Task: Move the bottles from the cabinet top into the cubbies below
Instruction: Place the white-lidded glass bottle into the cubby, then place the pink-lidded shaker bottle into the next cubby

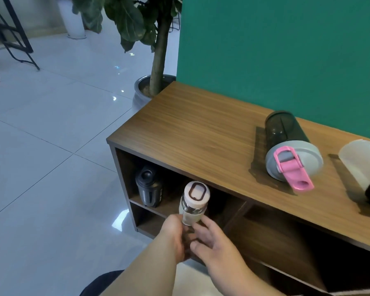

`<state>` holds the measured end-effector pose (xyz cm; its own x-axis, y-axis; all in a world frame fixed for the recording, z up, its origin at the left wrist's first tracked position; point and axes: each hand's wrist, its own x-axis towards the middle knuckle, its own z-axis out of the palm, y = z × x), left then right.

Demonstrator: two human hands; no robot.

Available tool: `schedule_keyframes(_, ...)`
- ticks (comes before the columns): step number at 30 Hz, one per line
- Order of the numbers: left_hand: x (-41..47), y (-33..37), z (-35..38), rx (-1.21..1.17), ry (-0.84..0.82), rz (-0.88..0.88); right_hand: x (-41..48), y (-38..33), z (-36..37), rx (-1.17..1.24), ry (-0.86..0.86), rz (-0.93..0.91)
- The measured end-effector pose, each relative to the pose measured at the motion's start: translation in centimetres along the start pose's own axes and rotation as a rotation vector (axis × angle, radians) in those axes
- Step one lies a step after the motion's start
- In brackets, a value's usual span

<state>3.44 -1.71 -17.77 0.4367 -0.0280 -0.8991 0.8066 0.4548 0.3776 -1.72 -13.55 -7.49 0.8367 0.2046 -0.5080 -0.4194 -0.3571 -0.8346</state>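
Both forearms are seen bare, with no sleeves; the left hand (175, 236) and right hand (212, 242) are ungloved.

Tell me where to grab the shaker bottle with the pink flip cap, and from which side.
Grip the dark shaker bottle around its smooth barrel, coming down from above. It lies on its side on the cabinet top, its grey lid toward the front edge, so the barrel is exposed; the pink cap looks a weaker hold.

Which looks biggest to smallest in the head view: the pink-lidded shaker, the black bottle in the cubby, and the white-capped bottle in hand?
1. pink-lidded shaker, lying on the cabinet top.
2 and 3. black bottle and white-capped bottle look alike; hands hide the latter's base, and nearness differs, so no ranking.
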Motion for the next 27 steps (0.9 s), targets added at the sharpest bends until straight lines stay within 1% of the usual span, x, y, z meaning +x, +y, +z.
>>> schedule_keyframes(1,-0.8,0.0,0.0,0.026,-0.064,0.010,-1.4,-0.4,-0.7,-0.007,0.001,-0.051)
schedule_keyframes(3,-2.1,-0.2,0.3,0.087,-0.137,0.058,-4.1,-1.4,-2.7,0.011,0.093,-0.191)
schedule_keyframes(4,-2.8,-0.1,0.5,0.102,-0.154,0.087,-5.3,-2.2,-3.8,0.041,0.184,-0.289)
schedule_keyframes(6,-4.5,-0.1,0.4,0.100,-0.177,0.162,-7.1,-3.9,-6.2,0.029,0.449,-0.526)
schedule_keyframes(7,-5.2,-0.1,0.3,0.078,-0.192,0.201,-7.5,-4.9,-7.5,-0.031,0.593,-0.618)
schedule_keyframes(8,-6.0,-0.3,0.1,0.061,-0.201,0.245,-7.5,-5.8,-8.8,-0.139,0.726,-0.675)
schedule_keyframes(9,-6.6,-0.5,0.0,0.045,-0.203,0.288,-7.1,-6.6,-10.2,-0.273,0.829,-0.673)
schedule_keyframes(11,-7.9,-1.1,-0.1,0.014,-0.218,0.347,-5.4,-7.9,-12.7,-0.511,0.929,-0.550)
schedule_keyframes(12,-8.4,-1.5,0.0,0.004,-0.222,0.360,-4.4,-8.2,-13.6,-0.615,0.938,-0.484)
schedule_keyframes(14,-9.6,-2.4,0.4,-0.010,-0.241,0.368,-2.7,-8.3,-14.7,-0.759,0.897,-0.396)
schedule_keyframes(16,-10.5,-3.3,0.8,-0.004,-0.267,0.367,-1.7,-8.0,-15.5,-0.790,0.840,-0.376)
schedule_keyframes(19,-11.6,-4.5,0.9,0.020,-0.299,0.370,-1.9,-7.9,-16.0,-0.793,0.806,-0.371)
schedule_keyframes(21,-11.9,-5.0,0.6,0.028,-0.319,0.386,-3.2,-7.7,-15.7,-0.755,0.771,-0.371)
schedule_keyframes(24,-12.3,-6.0,0.0,0.002,-0.332,0.432,-7.1,-6.6,-14.3,-0.672,0.680,-0.421)
schedule_keyframes(27,-12.9,-7.4,0.0,-0.039,-0.339,0.485,-12.6,-5.4,-12.7,-0.488,0.577,-0.498)
